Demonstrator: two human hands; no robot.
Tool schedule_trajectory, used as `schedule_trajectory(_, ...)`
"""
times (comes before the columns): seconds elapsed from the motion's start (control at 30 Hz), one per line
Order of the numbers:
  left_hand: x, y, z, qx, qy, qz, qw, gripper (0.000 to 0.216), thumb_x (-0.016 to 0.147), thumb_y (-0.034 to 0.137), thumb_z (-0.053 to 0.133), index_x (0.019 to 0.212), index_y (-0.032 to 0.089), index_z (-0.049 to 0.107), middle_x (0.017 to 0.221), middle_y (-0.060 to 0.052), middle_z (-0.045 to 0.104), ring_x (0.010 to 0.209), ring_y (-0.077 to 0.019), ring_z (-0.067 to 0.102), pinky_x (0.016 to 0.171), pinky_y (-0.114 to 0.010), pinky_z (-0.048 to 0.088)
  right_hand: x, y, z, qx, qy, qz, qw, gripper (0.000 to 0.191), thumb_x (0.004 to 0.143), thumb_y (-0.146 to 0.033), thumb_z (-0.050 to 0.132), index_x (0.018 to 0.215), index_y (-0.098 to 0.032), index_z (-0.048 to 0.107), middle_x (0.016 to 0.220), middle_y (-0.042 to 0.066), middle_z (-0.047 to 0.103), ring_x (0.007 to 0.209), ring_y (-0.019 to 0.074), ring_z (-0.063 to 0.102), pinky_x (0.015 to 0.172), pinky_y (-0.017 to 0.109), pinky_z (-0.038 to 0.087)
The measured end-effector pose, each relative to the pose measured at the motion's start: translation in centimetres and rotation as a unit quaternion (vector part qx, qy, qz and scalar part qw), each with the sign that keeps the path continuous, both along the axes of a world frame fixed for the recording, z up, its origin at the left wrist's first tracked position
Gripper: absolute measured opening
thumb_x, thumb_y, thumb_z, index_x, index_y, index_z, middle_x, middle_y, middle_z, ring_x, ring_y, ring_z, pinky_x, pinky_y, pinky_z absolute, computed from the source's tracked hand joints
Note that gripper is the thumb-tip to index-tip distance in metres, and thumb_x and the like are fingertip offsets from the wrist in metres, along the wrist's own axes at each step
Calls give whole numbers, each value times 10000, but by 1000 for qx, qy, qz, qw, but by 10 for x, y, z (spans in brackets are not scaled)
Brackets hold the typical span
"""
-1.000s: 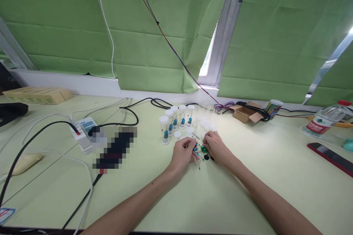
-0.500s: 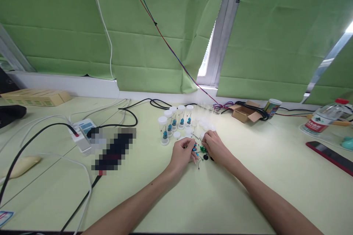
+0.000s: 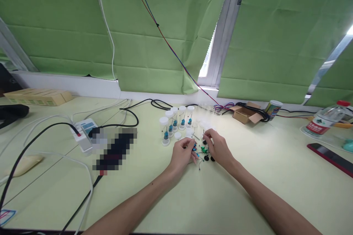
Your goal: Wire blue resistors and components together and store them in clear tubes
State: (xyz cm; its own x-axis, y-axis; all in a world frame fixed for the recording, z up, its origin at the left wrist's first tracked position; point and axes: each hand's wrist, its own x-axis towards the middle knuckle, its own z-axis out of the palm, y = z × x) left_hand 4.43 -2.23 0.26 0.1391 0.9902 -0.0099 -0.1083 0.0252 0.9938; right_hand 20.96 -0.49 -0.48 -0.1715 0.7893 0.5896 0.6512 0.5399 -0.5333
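Since the earlier view, the right hand (image 3: 217,146) has shifted slightly, baring more of a green piece (image 3: 204,149), and a black piece (image 3: 204,142) now shows at its fingertips. From my end of the feed, both forearms reach in over the pale surface (image 3: 176,209). Just ahead of them, two black discs (image 3: 206,158) lie on it, with thin stems near them too small for me to make out. I see the left hand (image 3: 180,152) with its fingers curled round a small blue piece (image 3: 194,147), partly hidden; the right fingers appear to pinch the black piece beside the green one, which lies between the hands. Off to the right I have a phone (image 3: 331,157), and to the left a power strip (image 3: 85,137). Beyond the hands, I find loose white caps (image 3: 178,135), then five capped clear tubes (image 3: 175,117) standing upright, blue pieces inside. Farther back come an open cardboard box (image 3: 244,118), a can (image 3: 274,110) just beside it and, behind everything, green blinds (image 3: 165,51).
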Motion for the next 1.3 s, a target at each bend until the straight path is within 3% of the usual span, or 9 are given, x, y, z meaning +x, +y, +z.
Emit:
schedule_trajectory(0.17, -1, 0, -1, 0, -3, -2, 1000, 341, 787, 501, 615, 740, 165, 578, 659, 21, 534, 450, -112, 583, 416, -219, 444, -5, -5, -2, -5, 42, 25, 999, 76, 966, -223, 425, 972, -208, 499, 805, 26, 605, 724, 169, 582, 685, 294, 470)
schedule_trajectory(0.3, -1, 0, -2, 2, -4, -4, 1000, 345, 789, 505, 620, 745, 165, 580, 648, 22, 529, 456, -117, 587, 418, -220, 449, -7, -9, 2, -4, 60, 34, 998, 217, 962, -228, 425, 1176, -212, 450, 770, 1, 578, 682, 159, 575, 628, 272, 470)
schedule_trajectory(0.53, 0, 0, -2, 3, -6, -4, 1000, 321, 793, 486, 614, 749, 170, 586, 629, 35, 517, 458, -121, 583, 417, -227, 448, -12, -19, 14, 52, 33, 60, 996, 193, 953, -166, 416, 954, -203, 605, 841, 58, 616, 744, 175, 584, 677, 295, 470)
schedule_trajectory(0.77, 0, 1, -2, 5, -11, -5, 1000, 308, 795, 467, 603, 749, 163, 588, 634, 34, 513, 455, -116, 579, 411, -225, 441, -15, -26, 20, 73, 67, 84, 992, 199, 958, -157, 425, 991, -203, 616, 869, 63, 620, 780, 178, 597, 709, 310, 486)
schedule_trajectory(1.3, 0, 1, -1, 5, -19, -8, 1000, 303, 790, 479, 609, 758, 178, 600, 611, 34, 544, 454, -129, 589, 435, -244, 459, -14, -23, 13, 67, 51, 83, 993, 218, 964, -188, 432, 1084, -224, 611, 946, 78, 650, 855, 200, 631, 763, 337, 520)
